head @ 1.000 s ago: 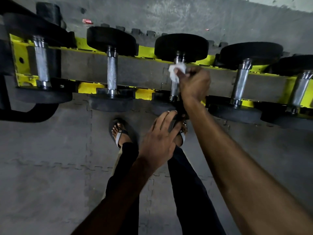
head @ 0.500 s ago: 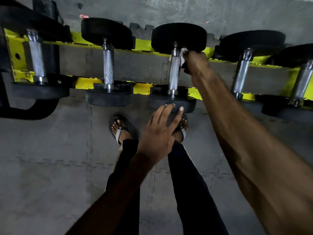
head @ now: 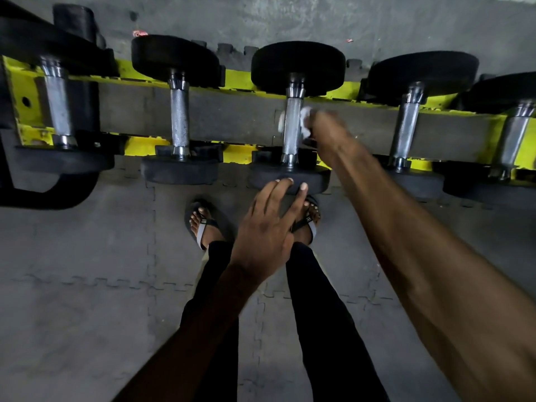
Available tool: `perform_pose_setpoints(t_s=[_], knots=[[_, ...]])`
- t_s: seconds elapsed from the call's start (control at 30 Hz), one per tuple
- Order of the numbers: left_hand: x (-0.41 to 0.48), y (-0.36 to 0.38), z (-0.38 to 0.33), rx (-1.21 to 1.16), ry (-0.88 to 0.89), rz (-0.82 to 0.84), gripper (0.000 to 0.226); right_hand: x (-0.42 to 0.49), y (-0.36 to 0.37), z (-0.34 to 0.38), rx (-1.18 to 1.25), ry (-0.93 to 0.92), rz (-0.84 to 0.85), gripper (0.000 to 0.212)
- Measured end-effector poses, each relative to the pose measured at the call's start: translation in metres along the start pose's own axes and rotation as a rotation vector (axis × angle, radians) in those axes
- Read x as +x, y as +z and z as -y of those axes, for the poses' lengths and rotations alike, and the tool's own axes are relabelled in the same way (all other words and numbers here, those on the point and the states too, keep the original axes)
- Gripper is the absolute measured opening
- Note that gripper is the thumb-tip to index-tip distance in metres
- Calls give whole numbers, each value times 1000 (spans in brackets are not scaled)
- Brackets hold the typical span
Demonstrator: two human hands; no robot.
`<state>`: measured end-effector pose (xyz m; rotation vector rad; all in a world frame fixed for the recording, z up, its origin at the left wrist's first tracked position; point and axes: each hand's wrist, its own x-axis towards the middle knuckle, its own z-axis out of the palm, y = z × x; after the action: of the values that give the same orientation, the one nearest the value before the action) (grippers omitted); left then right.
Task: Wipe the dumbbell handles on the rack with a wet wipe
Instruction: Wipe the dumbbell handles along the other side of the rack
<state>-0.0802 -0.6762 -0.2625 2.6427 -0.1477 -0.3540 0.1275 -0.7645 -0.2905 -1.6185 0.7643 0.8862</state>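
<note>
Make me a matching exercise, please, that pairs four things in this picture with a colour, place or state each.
Things:
1. wipe
2. left hand
3. rack
4. sandals

Matches:
A. yellow
B. on the feet, on the floor mat
C. fingertips on the middle dumbbell's near head
D. white, gripped by the right hand at the middle handle

Pairs: 1-D, 2-C, 3-A, 4-B.
</note>
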Motion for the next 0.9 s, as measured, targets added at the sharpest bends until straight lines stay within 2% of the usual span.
perform_pose_setpoints(t_s=[0.07, 0.17, 0.23, 0.27, 0.3, 0.37, 0.43, 0.5, 0.57, 0.63, 0.73, 0.8, 0.9], knots=[[0, 0, 1, -3, 2, 8, 82, 15, 6, 9, 249, 80, 58, 19], [-1, -1, 1, 12, 2, 20, 84, 32, 10, 13, 516, 111, 66, 31], [0, -3, -1, 18, -2, 18, 84, 37, 9, 9, 581, 105, 100, 36], [0, -4, -2, 18, -5, 16, 83, 35, 8, 8, 517, 62, 134, 34], [0, -4, -3, 15, -7, 13, 83, 31, 7, 5, 358, 3, 87, 28], [0, -4, -3, 7, -6, 11, 82, 25, 1, -7, 53, -124, -86, 13], [0, -3, -2, 5, -5, 6, 81, 15, -3, -21, -81, -344, -255, 5], [0, -2, -3, 4, -5, 2, 81, 2, -3, -30, -251, -634, -380, 18], [0, -2, -2, 6, -5, 3, 81, -7, 2, -30, -430, -910, -455, 20], [0, -3, -1, 6, -2, 11, 80, -8, 8, -25, -648, -1064, -460, 20], [0, -4, 0, 32, 3, 44, 84, -2, 16, -21, -1078, -1187, -472, 15], [0, -6, 0, 47, 12, 55, 83, 4, 12, -15, -1335, -1242, -396, 17], [0, -7, 1, 49, 19, 50, 81, 4, 2, 6, -1516, -1278, -213, 22]])
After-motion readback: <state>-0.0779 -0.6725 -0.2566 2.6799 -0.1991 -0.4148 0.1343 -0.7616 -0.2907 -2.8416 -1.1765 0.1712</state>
